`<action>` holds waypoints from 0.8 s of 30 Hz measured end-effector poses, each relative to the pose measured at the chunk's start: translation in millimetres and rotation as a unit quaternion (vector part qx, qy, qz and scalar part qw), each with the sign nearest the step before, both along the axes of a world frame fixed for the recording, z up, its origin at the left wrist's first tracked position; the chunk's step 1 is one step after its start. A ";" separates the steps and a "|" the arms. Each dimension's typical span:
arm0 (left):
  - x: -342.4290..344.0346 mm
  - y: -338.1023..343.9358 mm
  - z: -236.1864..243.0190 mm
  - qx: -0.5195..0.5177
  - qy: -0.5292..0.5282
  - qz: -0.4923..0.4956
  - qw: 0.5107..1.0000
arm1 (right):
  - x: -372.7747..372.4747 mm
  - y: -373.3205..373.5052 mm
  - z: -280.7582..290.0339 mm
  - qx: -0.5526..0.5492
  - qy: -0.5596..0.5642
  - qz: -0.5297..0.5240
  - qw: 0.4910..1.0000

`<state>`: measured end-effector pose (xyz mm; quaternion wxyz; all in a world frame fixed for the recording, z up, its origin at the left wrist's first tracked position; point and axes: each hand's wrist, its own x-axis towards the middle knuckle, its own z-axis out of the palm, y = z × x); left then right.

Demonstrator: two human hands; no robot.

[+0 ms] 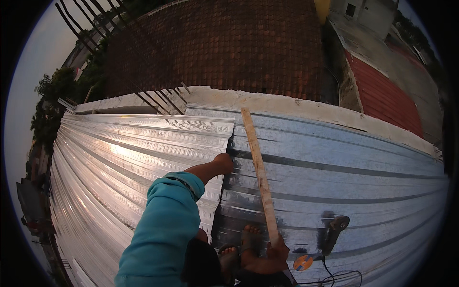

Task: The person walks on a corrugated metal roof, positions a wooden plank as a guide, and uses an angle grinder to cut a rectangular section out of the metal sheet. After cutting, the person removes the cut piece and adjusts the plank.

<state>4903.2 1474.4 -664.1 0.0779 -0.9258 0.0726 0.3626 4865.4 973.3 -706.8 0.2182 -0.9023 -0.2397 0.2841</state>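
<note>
Batten (261, 177) lies across the ribs of the smoother metal sheet (325, 148), its near end clasped by the right hand (278, 251), presumably against sliding; the left hand (223, 164) meets the embossed metal sheet's (158, 143) edge, grip unclear.

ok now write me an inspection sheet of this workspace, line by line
Surface: shiny ribbed sheets at left, duller ribbed sheets at right.
Job's things: wooden strip reaching across the ribs of the duller sheets.
Clutter: grinder and orange disc on the duller sheets.
Grips: left grip at the shiny sheets' edge, hold unclear; right grip closed on the strip's near end.
Cables: black cord running from the grinder.
Surroundings: low wall, tiled roof, red roof.
</note>
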 end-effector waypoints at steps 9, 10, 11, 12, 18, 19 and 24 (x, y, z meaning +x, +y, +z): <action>-8.1 5.4 30.4 0.036 0.028 -0.113 0.993 | 18.3 2.3 36.3 -0.036 0.057 0.016 0.998; -8.8 5.6 34.7 0.036 0.030 -0.113 0.993 | 17.6 1.5 32.9 -0.022 0.051 0.022 0.998; -9.8 6.1 38.3 0.036 0.031 -0.112 0.993 | 16.9 1.9 27.6 -0.008 0.044 0.028 0.999; -13.0 7.2 43.0 0.037 0.033 -0.109 0.993 | 16.7 2.8 25.7 0.007 0.037 0.037 0.999; -17.4 12.9 28.7 0.062 0.044 -0.124 0.989 | 21.4 73.9 31.4 0.027 0.001 0.082 0.996; -21.7 12.6 27.0 0.059 0.044 -0.095 0.993 | 19.1 87.6 28.4 0.038 -0.015 0.097 0.994; -8.6 0.1 50.3 0.063 0.015 -0.122 0.990 | 23.3 153.4 10.7 0.066 -0.107 0.155 0.980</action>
